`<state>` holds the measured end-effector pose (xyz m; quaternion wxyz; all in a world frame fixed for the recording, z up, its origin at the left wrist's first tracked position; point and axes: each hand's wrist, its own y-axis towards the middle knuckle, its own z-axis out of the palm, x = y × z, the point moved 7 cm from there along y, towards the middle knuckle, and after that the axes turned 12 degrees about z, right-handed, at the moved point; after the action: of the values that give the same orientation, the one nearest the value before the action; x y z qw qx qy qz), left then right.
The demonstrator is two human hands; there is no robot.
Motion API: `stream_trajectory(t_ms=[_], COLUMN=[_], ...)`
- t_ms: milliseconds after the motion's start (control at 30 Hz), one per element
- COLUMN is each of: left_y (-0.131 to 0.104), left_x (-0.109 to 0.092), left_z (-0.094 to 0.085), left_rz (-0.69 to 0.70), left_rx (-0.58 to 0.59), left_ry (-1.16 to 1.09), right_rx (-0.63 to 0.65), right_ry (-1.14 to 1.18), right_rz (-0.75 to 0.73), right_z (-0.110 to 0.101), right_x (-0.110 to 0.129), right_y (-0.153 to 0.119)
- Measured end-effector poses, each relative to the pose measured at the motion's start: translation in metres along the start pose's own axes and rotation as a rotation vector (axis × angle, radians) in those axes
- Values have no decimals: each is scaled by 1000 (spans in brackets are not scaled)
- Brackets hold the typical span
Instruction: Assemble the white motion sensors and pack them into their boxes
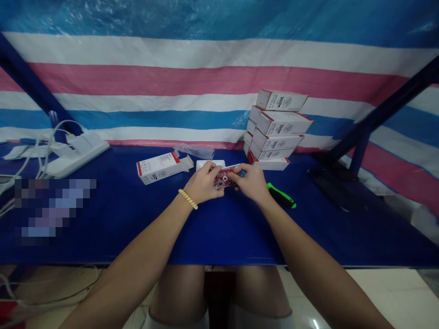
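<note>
Between my two hands, just above the blue table, is a red circuit board [222,178] with a pale edge around it. My left hand [205,183] grips its left side, a yellow twisted band on the wrist. On the board's right side, my right hand [251,181] is closed with thumb and fingers on it; a small blue part shows by those fingers. Behind the hands lies a white plastic piece [202,163], partly covered by my left hand. Close to my right wrist rests a green and black handle [281,195], its far end hidden by the hand.
An opened white and red box [161,167] lies left of my hands, a clear plastic bag [195,151] behind it. Similar boxes [279,137] are stacked at the back right. A power strip [77,157] with cables stands left; a dark phone-like object [331,189] lies right.
</note>
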<state>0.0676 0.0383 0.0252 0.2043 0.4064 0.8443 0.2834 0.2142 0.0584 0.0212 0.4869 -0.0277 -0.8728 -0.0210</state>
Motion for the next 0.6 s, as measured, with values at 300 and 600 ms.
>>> stream_trajectory(t_ms=[300, 600], left_y=[-4, -5], left_x=[6, 10], left_z=[13, 18], left_rz=[-4, 2], left_rx=[120, 226], left_ry=[-119, -157], right_rx=[-58, -106], right_ry=[-325, -329], right_rz=[-41, 2], right_z=[9, 5], right_x=[-3, -8], right_y=[2, 5])
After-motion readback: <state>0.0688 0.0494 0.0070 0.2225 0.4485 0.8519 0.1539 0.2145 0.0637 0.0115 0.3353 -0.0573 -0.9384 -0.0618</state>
